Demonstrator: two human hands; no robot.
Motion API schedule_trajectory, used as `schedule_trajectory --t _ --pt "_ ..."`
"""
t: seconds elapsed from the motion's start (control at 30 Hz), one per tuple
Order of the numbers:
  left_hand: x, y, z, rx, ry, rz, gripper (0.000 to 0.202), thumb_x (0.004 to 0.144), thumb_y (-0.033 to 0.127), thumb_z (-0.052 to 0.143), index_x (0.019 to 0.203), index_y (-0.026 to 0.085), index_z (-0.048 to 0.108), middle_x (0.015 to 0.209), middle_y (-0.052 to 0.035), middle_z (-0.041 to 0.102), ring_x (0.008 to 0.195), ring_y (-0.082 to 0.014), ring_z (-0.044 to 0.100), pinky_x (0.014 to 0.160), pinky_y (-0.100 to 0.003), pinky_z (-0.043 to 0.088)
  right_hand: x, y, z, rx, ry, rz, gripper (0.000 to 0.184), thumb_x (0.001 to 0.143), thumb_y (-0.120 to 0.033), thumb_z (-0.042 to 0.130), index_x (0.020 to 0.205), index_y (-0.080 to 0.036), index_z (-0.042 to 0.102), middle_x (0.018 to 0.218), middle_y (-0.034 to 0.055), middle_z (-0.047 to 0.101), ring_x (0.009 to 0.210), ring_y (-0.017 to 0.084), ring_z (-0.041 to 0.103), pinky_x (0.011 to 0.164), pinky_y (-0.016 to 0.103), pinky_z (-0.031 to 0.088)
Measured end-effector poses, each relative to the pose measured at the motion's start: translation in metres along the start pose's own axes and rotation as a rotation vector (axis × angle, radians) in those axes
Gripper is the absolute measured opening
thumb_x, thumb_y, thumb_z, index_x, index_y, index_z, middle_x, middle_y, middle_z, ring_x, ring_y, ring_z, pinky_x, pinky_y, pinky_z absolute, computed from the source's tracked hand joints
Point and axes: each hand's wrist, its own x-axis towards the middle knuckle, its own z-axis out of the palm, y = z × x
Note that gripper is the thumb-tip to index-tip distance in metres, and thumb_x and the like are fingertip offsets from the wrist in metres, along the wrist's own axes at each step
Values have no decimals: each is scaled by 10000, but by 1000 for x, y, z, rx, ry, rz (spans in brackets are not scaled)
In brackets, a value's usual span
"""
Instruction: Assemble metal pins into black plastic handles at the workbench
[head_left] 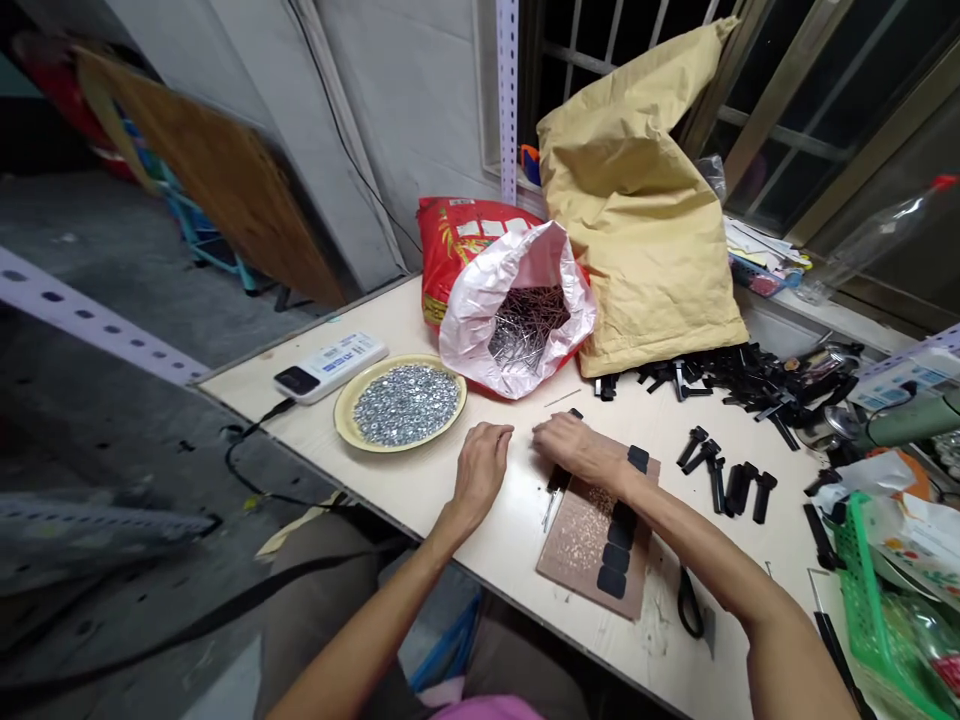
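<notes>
My left hand is over the table, its fingertips pinched together beside the yellow plate of small shiny metal pieces. Anything in that pinch is too small to make out. Facing it, my right hand has its fingers curled downward, and what they hold is hidden. Under its wrist lies a brown board with a row of black rounded pieces stuck along it. A black part and thin metal pins lie just below the right hand.
A red bag of long thin pins stands open behind the plate, beside a large tan paper sack. Black plastic parts lie at the right. Scissors, a green basket and a white power bank are also on the table.
</notes>
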Motion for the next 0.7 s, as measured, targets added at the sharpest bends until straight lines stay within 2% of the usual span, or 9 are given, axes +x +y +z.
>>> schedule_trajectory --t 0.13,0.2,0.27,0.33,0.43,0.53,0.7 --pt "12 6 15 149 -63 59 237 862 198 445 885 192 681 776 -74 593 764 -226 522 675 -344 443 -6 2 -20 424 644 387 163 966 -279 340 961 -196 481 923 58 641 861 160 605 776 314 481" --pt "16 11 27 209 -116 59 246 859 168 438 885 191 682 781 -78 573 771 -232 501 628 -331 422 -10 -4 -33 565 844 529 146 955 -316 354 950 -211 456 835 17 625 795 145 612 755 306 491" --pt "19 15 37 239 -160 48 263 855 127 421 865 192 677 808 -81 560 788 -235 491 609 -324 405 -15 -12 -44 645 926 601 146 932 -343 394 940 -215 464 757 -14 593 690 127 593 697 287 495" --pt "20 16 45 241 -195 37 263 851 109 421 801 196 664 816 -81 550 800 -236 486 608 -322 395 -23 -17 -48 694 911 655 166 907 -355 430 951 -210 499 714 -30 567 572 104 536 595 254 478" --pt "20 15 52 214 -204 46 263 843 90 420 726 202 628 804 -83 546 811 -242 485 636 -333 400 -38 -20 -43 702 775 737 202 867 -347 485 957 -193 579 744 -11 581 532 96 498 534 241 450" --pt "20 13 57 132 -148 20 265 824 63 404 714 206 600 792 -81 553 814 -241 494 670 -344 415 -52 -19 -30 645 616 749 198 826 -329 538 900 -186 652 824 31 624 661 141 572 639 281 483" --pt "23 15 52 -27 -88 -96 163 784 118 469 686 193 576 745 -71 564 795 -239 524 690 -358 431 -63 -25 -17 494 490 696 171 843 -291 531 833 -193 670 793 39 657 747 184 604 725 320 494"
